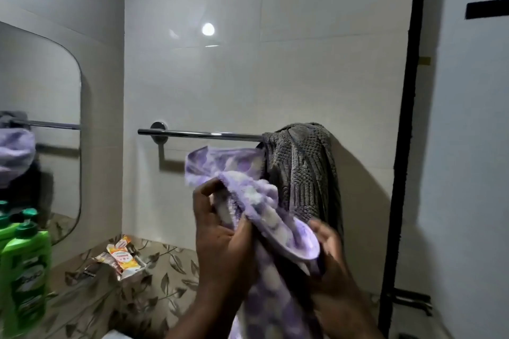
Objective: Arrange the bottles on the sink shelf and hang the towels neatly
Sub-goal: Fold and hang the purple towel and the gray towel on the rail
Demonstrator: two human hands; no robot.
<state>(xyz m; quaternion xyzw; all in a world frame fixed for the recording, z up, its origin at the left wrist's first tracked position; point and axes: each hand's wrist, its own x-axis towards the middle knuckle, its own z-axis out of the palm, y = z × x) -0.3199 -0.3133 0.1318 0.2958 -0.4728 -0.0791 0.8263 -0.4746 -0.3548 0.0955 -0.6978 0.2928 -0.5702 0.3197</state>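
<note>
A purple and white patterned towel [248, 173] is bunched in front of me, below the chrome towel bar [203, 134]. My left hand [220, 234] grips its folded upper part. My right hand [330, 245] holds its lower edge from the right side. The towel's tail hangs down between my forearms. A grey textured towel [300, 170] hangs bunched over the right end of the bar. Green bottles [24, 261] with dark green caps stand at the far left edge.
A rounded mirror [41, 118] on the left wall reflects the bar and towels. An orange and white packet [124, 256] lies in a small wall holder over leaf-patterned tiles. A black door frame [407, 146] runs down the right side.
</note>
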